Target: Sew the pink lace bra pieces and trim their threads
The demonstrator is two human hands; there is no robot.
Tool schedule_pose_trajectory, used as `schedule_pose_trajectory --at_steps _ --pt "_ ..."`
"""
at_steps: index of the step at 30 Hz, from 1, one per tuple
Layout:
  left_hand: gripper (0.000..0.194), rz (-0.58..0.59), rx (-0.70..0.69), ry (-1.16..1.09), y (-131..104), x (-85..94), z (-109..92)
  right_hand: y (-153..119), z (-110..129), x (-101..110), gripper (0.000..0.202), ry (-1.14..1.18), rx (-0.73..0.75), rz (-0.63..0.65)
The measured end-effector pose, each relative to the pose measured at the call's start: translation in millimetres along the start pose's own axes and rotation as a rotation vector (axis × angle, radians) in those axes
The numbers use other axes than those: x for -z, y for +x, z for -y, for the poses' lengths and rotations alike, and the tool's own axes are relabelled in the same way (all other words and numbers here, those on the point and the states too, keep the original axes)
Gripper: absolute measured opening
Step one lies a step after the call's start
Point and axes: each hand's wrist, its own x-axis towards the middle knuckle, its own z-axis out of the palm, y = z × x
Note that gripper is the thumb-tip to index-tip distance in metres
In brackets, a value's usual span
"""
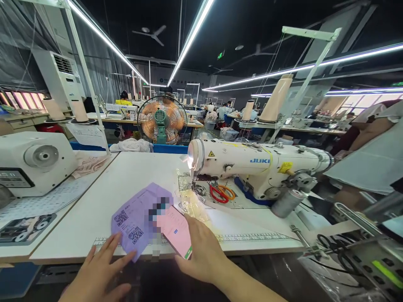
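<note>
A purple sheet of paper [143, 197] with two QR codes lies on the white sewing table [85, 218] in front of me. My left hand [99, 270] is at the table's front edge, its fingers spread, with the fingertips at the sheet's lower left edge. My right hand [206, 253] grips a phone [176, 230] with a lit pink screen. The phone is tilted over the right side of the sheet and covers part of it. Blurred blocks hide a patch between phone and sheet.
A white JUKI sewing machine [233, 157] stands at the right, with red-handled scissors [218, 193] and orange-handled scissors [231, 192] beneath its arm. A grey thread cone [288, 203] stands beside it. Another machine [37, 161] is at the left, a fan [161, 119] behind the table. A person [374, 134] is at the right.
</note>
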Motion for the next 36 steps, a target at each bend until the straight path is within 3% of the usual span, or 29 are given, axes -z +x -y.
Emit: schedule_pose_trajectory --at_steps 3,7,8,10,13,15,18,25,28,32,36 --pt "0.051 -0.085 -0.051 0.009 -0.7 -17.3 17.4 5.0 -0.4 -9.4 0.088 -0.049 -0.024 0.034" --pt "0.050 -0.211 -0.131 -0.022 -2.0 -37.7 30.1 11.3 -3.5 -4.0 0.108 -0.074 0.011 0.106" --pt "0.049 -0.237 -0.130 -0.041 -2.4 -40.8 30.9 14.9 -5.8 -0.3 0.106 -0.073 0.022 0.116" --pt "0.049 -0.265 -0.110 -0.074 -2.7 -44.8 30.8 25.9 -11.8 7.2 0.081 -0.048 0.083 0.106" --pt "0.060 -0.281 -0.079 -0.098 -1.5 -49.2 28.5 49.1 -22.2 12.1 0.046 0.046 0.296 0.057" --pt "0.063 -0.323 -0.040 -0.118 0.4 -52.8 25.9 64.0 -27.9 9.0 0.045 0.091 0.436 0.052" --pt "0.057 -0.423 0.011 -0.143 3.8 -58.0 20.2 77.6 -32.9 -0.8 0.052 0.103 0.522 0.062" --pt "0.049 -0.503 0.026 -0.138 8.0 -64.9 14.8 78.5 -36.9 -11.0 0.055 0.115 0.539 0.052" --pt "0.048 -0.511 0.033 -0.129 8.9 -66.6 15.0 73.8 -39.9 -5.7 0.046 0.164 0.574 -0.040" --pt "0.044 -0.519 0.060 -0.146 8.2 -67.8 13.1 60.9 -48.1 1.5 0.029 0.192 0.478 -0.186" --pt "0.044 -0.499 0.076 -0.157 5.5 -68.7 13.3 51.6 -55.3 3.4 0.030 0.200 0.428 -0.117"
